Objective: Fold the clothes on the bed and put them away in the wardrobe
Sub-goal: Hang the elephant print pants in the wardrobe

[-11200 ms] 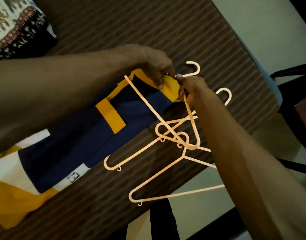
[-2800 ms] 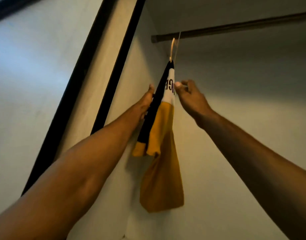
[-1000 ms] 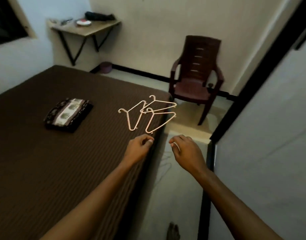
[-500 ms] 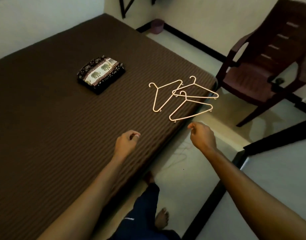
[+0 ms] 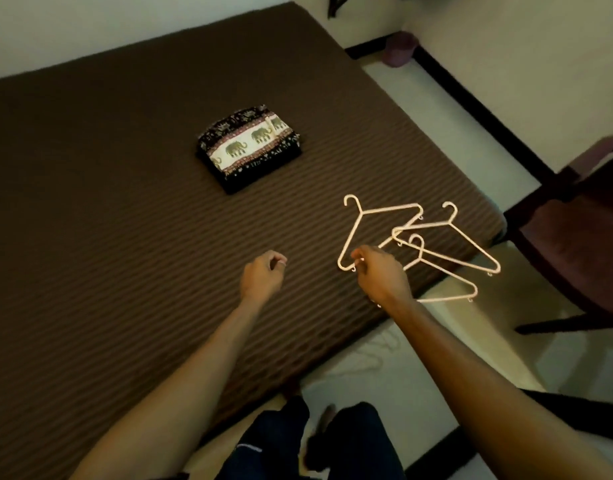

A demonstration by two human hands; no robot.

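A folded dark cloth with an elephant print (image 5: pixel 249 147) lies on the brown ribbed bed (image 5: pixel 125 237). Three pale plastic hangers lie overlapping near the bed's right corner: a left hanger (image 5: pixel 351 237), a right hanger (image 5: pixel 474 245) and a lower hanger (image 5: pixel 450 274) that juts past the bed's edge. My right hand (image 5: pixel 381 275) reaches over the bed's edge, and its fingertips pinch the near corner of the left hanger. My left hand (image 5: pixel 263 275) hovers over the bed with loosely curled fingers, holding nothing.
A dark plastic chair (image 5: pixel 582 244) stands on the pale floor just right of the bed's corner. A small purple bin (image 5: pixel 400 48) sits by the far wall. My legs in dark trousers (image 5: pixel 273 445) stand against the bed's near edge.
The shirt was hung in the wardrobe and I turned back to the bed. Over the last half second my right hand moved forward onto the left hanger's corner.
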